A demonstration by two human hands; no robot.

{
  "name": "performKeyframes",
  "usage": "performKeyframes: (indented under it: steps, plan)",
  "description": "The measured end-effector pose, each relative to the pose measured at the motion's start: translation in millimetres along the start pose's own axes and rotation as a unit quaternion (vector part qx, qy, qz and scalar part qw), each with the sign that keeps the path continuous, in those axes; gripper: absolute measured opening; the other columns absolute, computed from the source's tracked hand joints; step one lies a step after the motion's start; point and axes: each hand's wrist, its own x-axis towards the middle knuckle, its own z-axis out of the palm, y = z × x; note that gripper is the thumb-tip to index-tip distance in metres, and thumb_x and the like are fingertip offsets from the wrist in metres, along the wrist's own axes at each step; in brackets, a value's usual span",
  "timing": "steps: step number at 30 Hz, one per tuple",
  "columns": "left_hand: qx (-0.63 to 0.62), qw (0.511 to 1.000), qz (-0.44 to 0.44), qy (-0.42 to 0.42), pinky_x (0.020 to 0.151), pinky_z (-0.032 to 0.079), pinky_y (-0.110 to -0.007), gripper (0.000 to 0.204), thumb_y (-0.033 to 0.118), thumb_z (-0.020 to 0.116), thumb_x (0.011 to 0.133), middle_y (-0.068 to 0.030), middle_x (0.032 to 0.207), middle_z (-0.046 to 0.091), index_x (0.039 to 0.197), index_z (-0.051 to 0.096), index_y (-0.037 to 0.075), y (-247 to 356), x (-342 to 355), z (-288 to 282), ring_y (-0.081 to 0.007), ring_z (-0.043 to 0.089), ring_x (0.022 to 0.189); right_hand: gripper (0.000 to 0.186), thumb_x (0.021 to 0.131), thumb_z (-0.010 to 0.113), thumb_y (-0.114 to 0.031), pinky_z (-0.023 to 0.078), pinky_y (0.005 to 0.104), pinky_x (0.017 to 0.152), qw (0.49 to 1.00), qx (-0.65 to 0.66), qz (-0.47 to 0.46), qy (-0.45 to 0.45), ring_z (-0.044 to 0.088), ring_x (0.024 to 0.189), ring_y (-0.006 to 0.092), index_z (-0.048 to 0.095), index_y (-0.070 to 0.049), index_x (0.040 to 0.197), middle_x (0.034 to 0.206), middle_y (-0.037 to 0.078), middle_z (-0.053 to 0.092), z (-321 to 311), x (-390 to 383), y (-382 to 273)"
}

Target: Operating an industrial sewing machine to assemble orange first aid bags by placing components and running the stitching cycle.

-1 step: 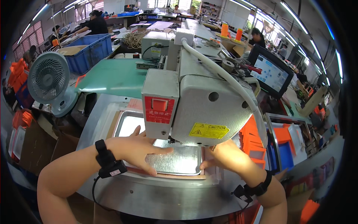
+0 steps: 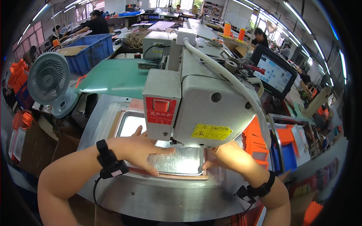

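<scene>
My left hand (image 2: 140, 152) lies with fingers spread over the left part of a shiny silver rectangular panel (image 2: 177, 160) with rounded corners. The thumb reaches to its near edge and a fingertip points under the machine. At the panel's right edge, my right hand (image 2: 228, 156) rests with the thumb stretched out; its other fingers are partly hidden behind the machine head. Neither hand grips anything. A pinkish-brown border (image 2: 184, 177) surrounds the panel. Above it stands the grey sewing machine head (image 2: 215, 116), hiding the panel's middle and far right. Both wrists wear black straps with small boxes.
A metal table (image 2: 166, 199) curves along the front. A red switch panel (image 2: 161, 110) faces me on the machine. At left stand a fan (image 2: 49, 79) and a blue crate (image 2: 90, 52). A screen (image 2: 273, 71) and orange pieces (image 2: 256, 143) are at right. People work farther back.
</scene>
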Motion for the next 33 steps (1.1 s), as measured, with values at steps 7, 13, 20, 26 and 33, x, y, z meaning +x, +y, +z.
performKeyframes:
  steps: [7,13,20,26,33]
  plan:
    - [-0.011,0.998,0.044,0.048,0.098,0.047,-0.036,0.085,0.051,0.081,0.075,-0.0173,0.129,0.063,0.142,0.051,0.010,-10,6,-16,-0.0278,0.061,0.118,0.072,0.065,0.084,-0.055,0.052,0.0402,0.087,0.992,0.120,0.029,-0.040,0.066,0.103,0.0318,0.069,-0.010,0.118,0.107,0.013,0.071,-15,20,9]
    - [-0.072,0.988,0.096,0.098,0.088,0.049,-0.034,0.073,0.045,0.088,0.069,-0.0121,0.107,0.069,0.124,0.062,0.003,-17,15,-30,-0.0244,0.064,0.100,0.062,0.063,0.088,-0.039,0.050,0.0402,0.089,0.985,0.162,0.023,0.061,0.064,0.101,0.0322,0.069,-0.009,0.114,0.104,0.012,0.069,5,23,28]
    - [-0.129,0.991,0.013,-0.012,0.086,0.052,-0.034,0.076,0.044,0.085,0.075,-0.0152,0.113,0.068,0.133,0.057,0.003,-1,28,-40,-0.0261,0.065,0.101,0.068,0.064,0.086,-0.046,0.050,0.0412,0.092,0.990,0.122,0.071,0.021,0.064,0.104,0.0320,0.066,-0.010,0.119,0.110,0.013,0.068,8,12,48]
    - [-0.248,0.966,0.016,0.066,0.094,0.051,-0.037,0.078,0.046,0.086,0.073,-0.0187,0.122,0.066,0.131,0.059,0.001,7,31,-27,-0.0285,0.064,0.111,0.079,0.063,0.084,-0.050,0.049,0.0432,0.098,0.995,0.087,0.058,0.001,0.060,0.114,0.0351,0.061,-0.009,0.126,0.122,0.018,0.063,8,5,64]
    - [-0.290,0.953,-0.040,0.076,0.093,0.052,-0.037,0.085,0.048,0.089,0.067,-0.0195,0.120,0.067,0.132,0.059,0.001,15,39,-16,-0.0292,0.065,0.110,0.075,0.061,0.081,-0.051,0.046,0.0434,0.104,0.995,0.101,0.005,-0.015,0.054,0.123,0.0380,0.066,-0.001,0.116,0.130,0.018,0.058,4,0,74]
